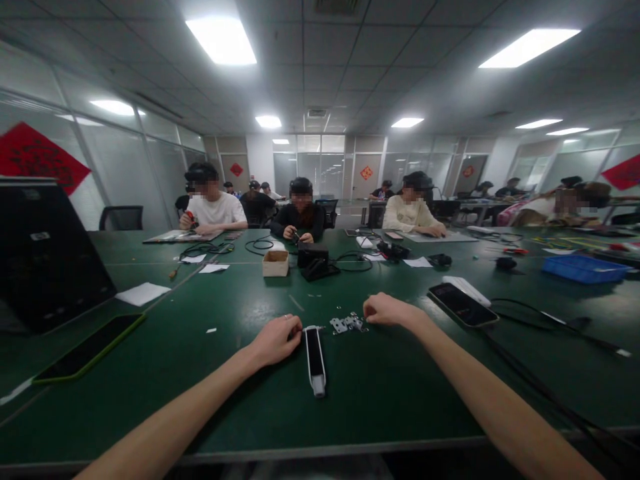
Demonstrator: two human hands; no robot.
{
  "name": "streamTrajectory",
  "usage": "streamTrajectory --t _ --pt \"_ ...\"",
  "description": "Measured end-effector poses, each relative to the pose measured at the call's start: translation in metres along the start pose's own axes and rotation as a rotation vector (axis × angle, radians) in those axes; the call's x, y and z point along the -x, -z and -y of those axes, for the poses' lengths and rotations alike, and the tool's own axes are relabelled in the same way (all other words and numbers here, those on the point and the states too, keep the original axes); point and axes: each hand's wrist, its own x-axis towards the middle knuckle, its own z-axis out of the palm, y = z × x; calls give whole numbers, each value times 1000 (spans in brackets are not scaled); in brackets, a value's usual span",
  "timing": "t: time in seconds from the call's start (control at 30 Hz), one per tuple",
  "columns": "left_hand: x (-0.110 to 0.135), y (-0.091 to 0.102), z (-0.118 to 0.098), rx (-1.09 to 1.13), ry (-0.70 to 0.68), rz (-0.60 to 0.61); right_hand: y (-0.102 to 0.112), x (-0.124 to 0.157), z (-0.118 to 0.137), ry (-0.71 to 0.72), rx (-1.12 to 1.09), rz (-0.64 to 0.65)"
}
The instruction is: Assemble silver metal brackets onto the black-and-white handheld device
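Note:
A slim white handheld device with a long black face (315,357) lies on the green table between my arms, its narrow grey end towards me. Just left of its far end rests my left hand (277,340), fingers curled and close together; whatever they hold, if anything, is hidden. Several small silvery metal pieces (347,324) lie in a loose pile to the right of the device. At the pile's right edge is my right hand (387,310), with fingertips pinched low near the tabletop. Anything within that pinch is too small to make out.
A phone (463,303) with cables lies to the right, and a green-edged phone (93,347) to the left near a black monitor (50,253). Ahead stand a small cardboard box (276,265) and a black device (314,260). A blue tray (585,269) sits far right. Co-workers sit opposite.

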Motion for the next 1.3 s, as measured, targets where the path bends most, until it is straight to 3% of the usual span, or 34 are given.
streamTrajectory --t 0.27,0.4,0.5,0.6,0.67,0.87,1.3 --pt "1 3 -4 -13 -4 5 1 -5 -2 -168 -27 171" --pt "1 3 -5 -8 -1 8 1 -3 -5 -157 -15 119" --pt "1 0 -2 -18 -11 -2 -3 -4 6 -48 13 -43" --pt "0 -2 -1 -40 -12 -10 -15 -5 29 188 -72 -244" --pt "0 -2 -1 -49 -17 -13 -28 -4 47 316 -190 -300" --pt "0 -2 -1 -55 -11 -15 -54 -2 67 466 -393 -240" --pt "0 -3 0 -65 -29 -16 -55 -3 60 499 -320 -256"
